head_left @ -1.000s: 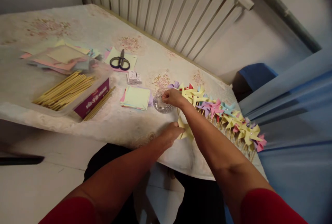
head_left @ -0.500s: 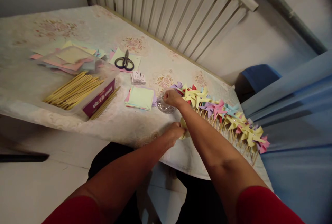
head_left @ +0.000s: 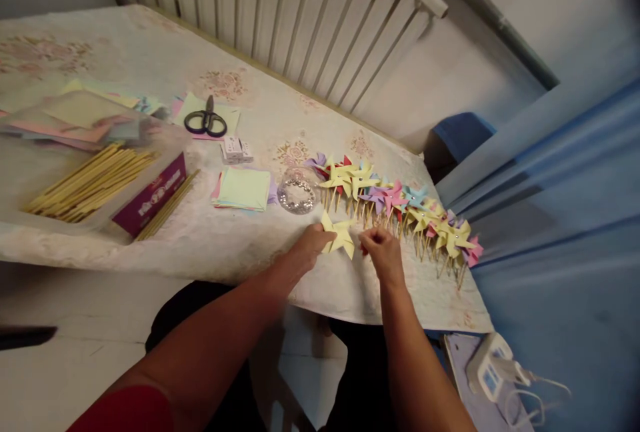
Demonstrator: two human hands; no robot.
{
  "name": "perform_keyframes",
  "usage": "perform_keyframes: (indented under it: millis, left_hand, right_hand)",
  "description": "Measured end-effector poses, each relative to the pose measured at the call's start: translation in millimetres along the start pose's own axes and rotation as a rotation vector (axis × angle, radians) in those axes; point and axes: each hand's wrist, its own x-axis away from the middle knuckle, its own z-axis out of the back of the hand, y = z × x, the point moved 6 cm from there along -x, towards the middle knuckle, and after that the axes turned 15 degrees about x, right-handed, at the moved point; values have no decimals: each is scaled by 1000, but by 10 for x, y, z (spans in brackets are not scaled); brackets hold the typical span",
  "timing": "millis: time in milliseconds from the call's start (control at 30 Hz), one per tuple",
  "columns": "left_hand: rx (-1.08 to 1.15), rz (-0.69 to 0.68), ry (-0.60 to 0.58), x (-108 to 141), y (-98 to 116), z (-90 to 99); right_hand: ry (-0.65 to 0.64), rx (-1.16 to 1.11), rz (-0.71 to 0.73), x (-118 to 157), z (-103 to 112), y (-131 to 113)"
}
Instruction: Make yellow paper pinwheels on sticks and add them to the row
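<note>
In the head view my left hand (head_left: 311, 245) pinches a pale yellow paper pinwheel (head_left: 340, 235) by its left side, above the table's front edge. Just right of it is my right hand (head_left: 383, 249), apart from the pinwheel, thumb and fingers pinched together. Anything between those fingertips is too small to make out. Beyond the left hand stands a clear round dish (head_left: 297, 195) with small shiny silver pieces in it. Finished-looking pinwheels (head_left: 393, 196) on sticks, in yellow, pink, purple, blue and red, lie in a row beyond and right of my right hand.
Left of the dish are stacked paper squares (head_left: 243, 189), small white boxes (head_left: 236, 149) and black scissors (head_left: 206, 123) on more paper. A clear plastic box (head_left: 173, 175) holds wooden sticks (head_left: 95, 182). A white plugged device (head_left: 490, 369) sits low at right, by a blue curtain (head_left: 565, 272).
My right hand has left the dish and come back towards me, beside the pinwheel. The left hand now holds the pinwheel in plain sight. The view has swung right.
</note>
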Motion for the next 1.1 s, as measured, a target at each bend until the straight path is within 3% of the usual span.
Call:
perform_keyframes:
  millis: [100, 200, 367, 567, 767, 933, 1100]
  left_hand:
    - [32, 1, 5, -13, -5, -27]
    - [76, 6, -28, -27, -29, -74]
    - [145, 14, -106, -54, -55, -159]
    - [204, 17, -117, -76, -33, -163]
    - [202, 8, -105, -50, 5, -157]
    - [171, 22, -86, -31, 7, -156]
    - [110, 13, -96, 23, 41, -171]
  right_hand:
    - [-10, -13, -141, 355, -96, 567]
    - [12, 99, -106, 569, -187, 780]
    - [23, 370, 65, 621, -231, 660]
    - [-116, 575, 253, 605, -256, 531]
    - [-205, 852, 285, 629, -232, 472]
    - [-231, 856, 270, 567, -229, 439]
    - [-216, 657, 190, 507, -166, 553]
